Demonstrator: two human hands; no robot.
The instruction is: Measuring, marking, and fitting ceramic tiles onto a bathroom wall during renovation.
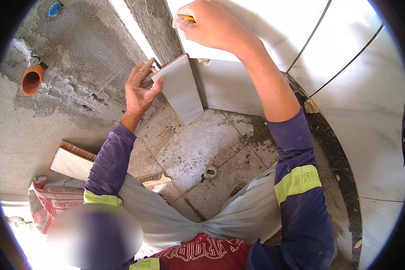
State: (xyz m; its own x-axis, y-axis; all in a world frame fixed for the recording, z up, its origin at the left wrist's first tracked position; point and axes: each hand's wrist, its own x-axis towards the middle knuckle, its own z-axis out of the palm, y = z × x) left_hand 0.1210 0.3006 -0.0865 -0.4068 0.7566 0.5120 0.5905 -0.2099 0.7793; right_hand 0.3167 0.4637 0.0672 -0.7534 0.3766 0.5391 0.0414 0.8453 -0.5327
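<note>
My left hand (141, 89) grips the upper left edge of a narrow, pale tile piece (182, 92), thumb on its face and fingers behind. The tile stands tilted, its lower end by the floor, near the corner of the rough wall and a white tiled wall panel (229, 83). Raised above and to the right, my right hand (209, 24) has its fingers closed around a yellow pencil (186, 18) with its tip pointing left. That hand is close to the white wall tiles (274, 27). Part of the pencil is hidden inside my fingers.
On the dusty tiled floor (189, 148) between my legs lies a tape measure (209, 172). Left are a wooden piece (155, 180), leaning tile pieces (72, 162) and a red-and-white cement bag (58, 198). An orange pipe (31, 82) and blue cap (55, 9) protrude from rough cement.
</note>
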